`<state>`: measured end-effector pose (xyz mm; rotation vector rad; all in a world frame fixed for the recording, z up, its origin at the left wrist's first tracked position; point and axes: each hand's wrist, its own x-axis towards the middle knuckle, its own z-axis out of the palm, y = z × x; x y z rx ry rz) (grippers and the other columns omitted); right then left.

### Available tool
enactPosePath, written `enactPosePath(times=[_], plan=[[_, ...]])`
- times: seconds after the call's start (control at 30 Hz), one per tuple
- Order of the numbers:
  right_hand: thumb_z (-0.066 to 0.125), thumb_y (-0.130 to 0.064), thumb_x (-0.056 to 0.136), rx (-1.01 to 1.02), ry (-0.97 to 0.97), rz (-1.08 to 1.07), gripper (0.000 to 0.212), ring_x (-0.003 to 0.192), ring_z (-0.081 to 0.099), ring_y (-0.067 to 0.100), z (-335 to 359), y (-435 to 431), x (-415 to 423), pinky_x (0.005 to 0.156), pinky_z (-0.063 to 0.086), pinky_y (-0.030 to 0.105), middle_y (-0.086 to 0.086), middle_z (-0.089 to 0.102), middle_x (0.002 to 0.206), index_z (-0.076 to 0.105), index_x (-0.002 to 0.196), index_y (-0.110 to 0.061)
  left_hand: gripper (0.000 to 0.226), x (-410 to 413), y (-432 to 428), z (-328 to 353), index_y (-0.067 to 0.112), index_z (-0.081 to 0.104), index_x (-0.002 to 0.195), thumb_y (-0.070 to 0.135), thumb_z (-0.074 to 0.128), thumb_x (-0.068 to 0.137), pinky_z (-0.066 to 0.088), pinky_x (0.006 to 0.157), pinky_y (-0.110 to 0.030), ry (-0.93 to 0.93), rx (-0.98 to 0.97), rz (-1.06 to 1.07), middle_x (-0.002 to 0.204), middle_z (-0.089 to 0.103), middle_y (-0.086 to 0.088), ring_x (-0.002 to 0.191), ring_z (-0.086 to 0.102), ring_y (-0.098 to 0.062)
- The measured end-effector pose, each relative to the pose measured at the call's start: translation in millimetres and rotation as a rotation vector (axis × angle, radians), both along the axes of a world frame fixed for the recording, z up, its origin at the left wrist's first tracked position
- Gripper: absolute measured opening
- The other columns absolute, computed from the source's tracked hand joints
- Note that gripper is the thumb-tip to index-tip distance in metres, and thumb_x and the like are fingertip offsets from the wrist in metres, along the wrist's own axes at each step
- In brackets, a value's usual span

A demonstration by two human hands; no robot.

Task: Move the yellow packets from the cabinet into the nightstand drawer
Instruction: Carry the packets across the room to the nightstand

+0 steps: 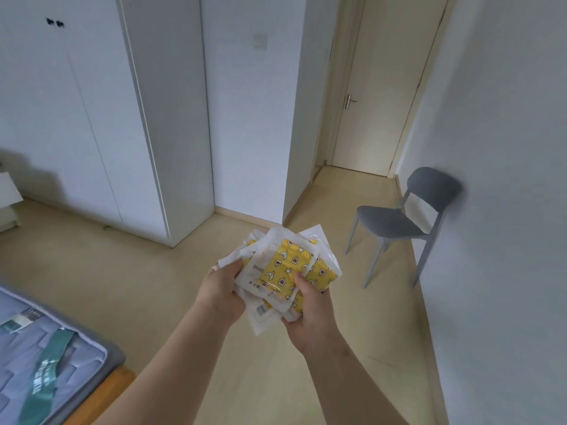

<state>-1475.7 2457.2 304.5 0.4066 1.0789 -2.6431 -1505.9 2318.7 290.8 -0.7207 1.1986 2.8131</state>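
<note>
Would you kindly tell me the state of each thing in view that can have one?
Packets: bunched in a stack, held above the floor by both hands.
Left hand: grips the stack's left edge.
Right hand: grips the stack's right side, thumb on top.
Wardrobe: doors shut.
Door: shut.
Chair: upright, beside the wall.

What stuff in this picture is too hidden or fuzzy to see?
Head view:
- Number of yellow star-patterned packets in clear plastic wrappers: they overlap, and the left hand and right hand cover some.
- Print on their white labels: too small, blurred.
- Low white furniture at the left edge: cut off, no drawer shows.
- Inside the tall white cabinet: doors shut.
</note>
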Motion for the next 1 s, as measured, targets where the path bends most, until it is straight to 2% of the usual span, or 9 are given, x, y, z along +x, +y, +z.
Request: enactPosePath(times=[0.13, 0.23, 0.3, 0.4, 0.57, 0.73, 0.83, 0.93, 1.0], plan=[[0.057, -0.005, 0.090, 0.037, 0.021, 0.028, 0.035, 0.104, 0.064, 0.034, -10.2, -48.8, -92.6, 0.083, 0.053, 0.050, 0.011, 0.068, 0.114, 0.059, 0.120, -0.022, 0.036, -87.5, -49.8, -13.2, 0.010, 0.049, 0.131, 0.009, 0.048, 0.096, 0.056, 0.069, -0.054, -0.055, 0.039, 0.043, 0.120, 0.062, -0.021, 0.108, 0.062, -0.037], [0.057, -0.006, 0.090, 0.056, 0.007, 0.046, 0.034, 0.104, 0.065, 0.033, -16.9, -99.7, -164.4, 0.083, 0.053, 0.049, 0.011, 0.068, 0.114, 0.059, 0.121, -0.022, 0.037, -151.6, -99.3, -22.9, 0.008, 0.047, 0.132, 0.009, 0.049, 0.095, 0.055, 0.080, -0.049, -0.071, 0.023, 0.095, 0.119, 0.063, -0.018, 0.102, 0.064, -0.035], [0.057, -0.007, 0.091, 0.053, -0.017, 0.084, 0.033, 0.102, 0.066, 0.031, -16.8, -141.0, -209.3, 0.080, 0.054, 0.046, 0.009, 0.069, 0.112, 0.060, 0.120, -0.022, 0.039, -193.0, -142.3, -27.9, 0.007, 0.047, 0.133, 0.011, 0.050, 0.094, 0.054, 0.082, -0.052, -0.078, -0.001, 0.109, 0.118, 0.063, -0.019, 0.101, 0.065, -0.036], [0.055, -0.007, 0.092, 0.034, -0.026, 0.138, 0.030, 0.099, 0.067, 0.029, -13.1, -192.7, -261.5, 0.076, 0.055, 0.043, 0.007, 0.071, 0.108, 0.062, 0.116, -0.023, 0.037, -242.8, -197.8, -25.2, 0.006, 0.049, 0.130, 0.013, 0.051, 0.095, 0.053, 0.082, -0.056, -0.103, -0.010, 0.138, 0.117, 0.064, -0.023, 0.104, 0.063, -0.039], [0.055, -0.006, 0.091, 0.065, -0.051, 0.187, 0.027, 0.103, 0.065, 0.030, -14.7, -253.1, -337.0, 0.082, 0.053, 0.046, 0.008, 0.070, 0.108, 0.063, 0.110, -0.024, 0.030, -304.0, -253.7, -22.0, 0.003, 0.055, 0.123, 0.010, 0.053, 0.094, 0.056, 0.075, -0.050, -0.138, 0.001, 0.199, 0.115, 0.064, -0.023, 0.104, 0.063, -0.038], [0.055, -0.007, 0.092, 0.085, -0.067, 0.266, 0.028, 0.098, 0.066, 0.029, -22.1, -308.1, -410.6, 0.071, 0.055, 0.040, 0.010, 0.069, 0.110, 0.061, 0.116, -0.021, 0.034, -362.2, -306.7, -22.8, 0.005, 0.054, 0.127, 0.007, 0.052, 0.093, 0.050, 0.085, -0.052, -0.130, 0.036, 0.302, 0.119, 0.063, -0.023, 0.108, 0.061, -0.037], [0.056, -0.007, 0.091, 0.107, -0.098, 0.310, 0.030, 0.094, 0.066, 0.028, -28.9, -338.3, -468.2, 0.064, 0.054, 0.037, 0.009, 0.068, 0.109, 0.060, 0.117, -0.021, 0.032, -407.9, -334.1, -31.7, 0.005, 0.053, 0.126, 0.003, 0.048, 0.094, 0.049, 0.087, -0.052, -0.098, 0.057, 0.369, 0.120, 0.061, -0.024, 0.099, 0.062, -0.035], [0.057, -0.006, 0.090, 0.108, -0.102, 0.353, 0.030, 0.094, 0.065, 0.030, -32.8, -365.7, -534.6, 0.064, 0.054, 0.038, 0.011, 0.068, 0.110, 0.060, 0.116, -0.020, 0.033, -461.9, -359.9, -36.2, 0.004, 0.050, 0.128, 0.001, 0.044, 0.095, 0.045, 0.095, -0.051, -0.072, 0.087, 0.462, 0.123, 0.059, -0.024, 0.094, 0.062, -0.032], [0.057, -0.005, 0.090, 0.108, -0.099, 0.383, 0.031, 0.096, 0.065, 0.032, -33.4, -384.4, -583.0, 0.066, 0.054, 0.040, 0.012, 0.068, 0.111, 0.059, 0.117, -0.019, 0.029, -503.3, -375.6, -35.6, 0.004, 0.051, 0.124, 0.001, 0.043, 0.096, 0.048, 0.091, -0.048, -0.073, 0.118, 0.529, 0.117, 0.061, -0.023, 0.091, 0.063, -0.030]])
